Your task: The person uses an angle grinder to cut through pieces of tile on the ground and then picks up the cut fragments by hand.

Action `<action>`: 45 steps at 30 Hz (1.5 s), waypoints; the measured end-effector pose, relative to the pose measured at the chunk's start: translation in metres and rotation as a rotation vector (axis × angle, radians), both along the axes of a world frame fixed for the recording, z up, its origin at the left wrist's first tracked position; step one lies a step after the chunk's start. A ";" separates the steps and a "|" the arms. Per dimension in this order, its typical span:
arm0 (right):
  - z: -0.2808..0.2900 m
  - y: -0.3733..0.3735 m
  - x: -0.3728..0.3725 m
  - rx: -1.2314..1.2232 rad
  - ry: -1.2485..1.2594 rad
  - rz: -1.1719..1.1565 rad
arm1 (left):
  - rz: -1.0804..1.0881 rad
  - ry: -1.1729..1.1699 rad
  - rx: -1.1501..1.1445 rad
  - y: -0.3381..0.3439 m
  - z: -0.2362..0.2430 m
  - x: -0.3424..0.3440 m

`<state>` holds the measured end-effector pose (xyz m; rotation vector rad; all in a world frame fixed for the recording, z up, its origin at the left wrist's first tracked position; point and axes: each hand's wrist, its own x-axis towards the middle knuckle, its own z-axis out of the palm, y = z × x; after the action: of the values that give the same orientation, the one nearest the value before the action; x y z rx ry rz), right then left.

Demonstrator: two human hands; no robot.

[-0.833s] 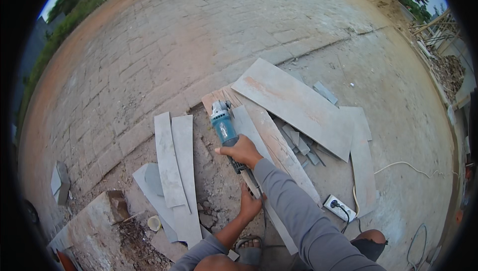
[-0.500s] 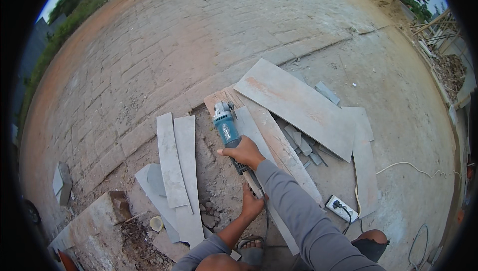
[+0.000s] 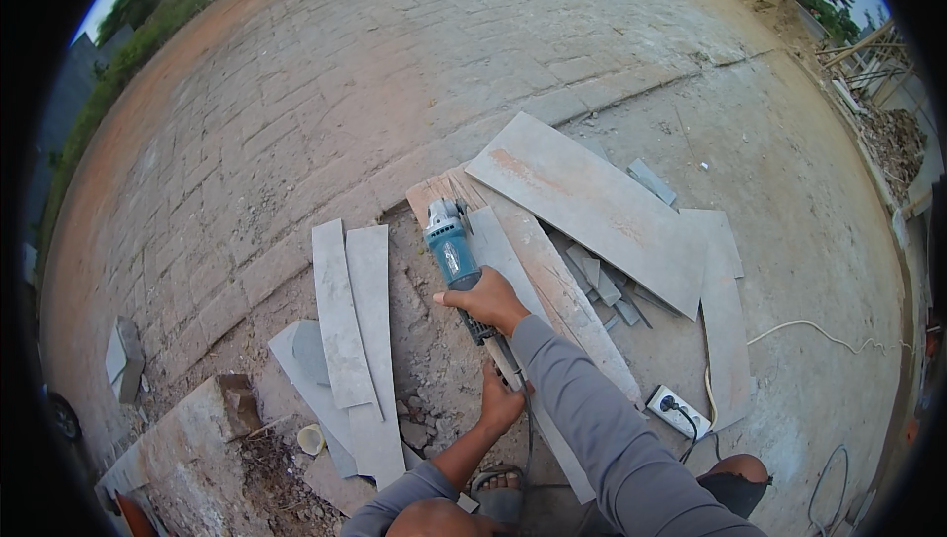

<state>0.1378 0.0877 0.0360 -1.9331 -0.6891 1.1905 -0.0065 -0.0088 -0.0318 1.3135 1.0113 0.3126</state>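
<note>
A teal and black angle grinder (image 3: 454,253) with a silver head points away from me. My right hand (image 3: 485,302) wraps round its body from above, thumb out to the left. Behind it, my left hand (image 3: 502,403) is closed at the rear end, by a narrow pale section, where the cord comes out; its fingertips are partly hidden. The grinder's head is at the left edge of a long grey tile strip (image 3: 520,286), near its far end. That strip lies on a worn wooden plank (image 3: 572,315).
Long cut tile strips (image 3: 368,271) lie to the left. A large tile slab (image 3: 602,212) lies to the right above small offcuts (image 3: 595,274). Near my knee is a white power strip (image 3: 677,411) with a black plug. A concrete block (image 3: 187,433) is at lower left.
Both hands keep their hold, and the grinder stays at the tile strip's edge. The view has shifted very slightly; nothing else has visibly moved.
</note>
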 end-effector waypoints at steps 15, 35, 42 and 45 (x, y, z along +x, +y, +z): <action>-0.006 -0.004 -0.001 0.008 0.015 0.005 | 0.009 -0.038 -0.065 0.000 -0.003 0.000; -0.002 -0.012 -0.003 0.045 -0.004 -0.005 | 0.020 -0.042 -0.057 -0.002 -0.022 -0.004; -0.004 -0.014 -0.004 0.040 -0.014 -0.011 | 0.007 -0.021 -0.047 -0.002 -0.013 -0.002; -0.003 -0.016 -0.004 0.036 -0.007 -0.009 | -0.002 0.006 -0.027 -0.001 -0.007 -0.002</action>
<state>0.1339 0.0718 0.0328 -1.9094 -0.7007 1.1585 -0.0081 -0.0102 -0.0389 1.2911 1.0158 0.2929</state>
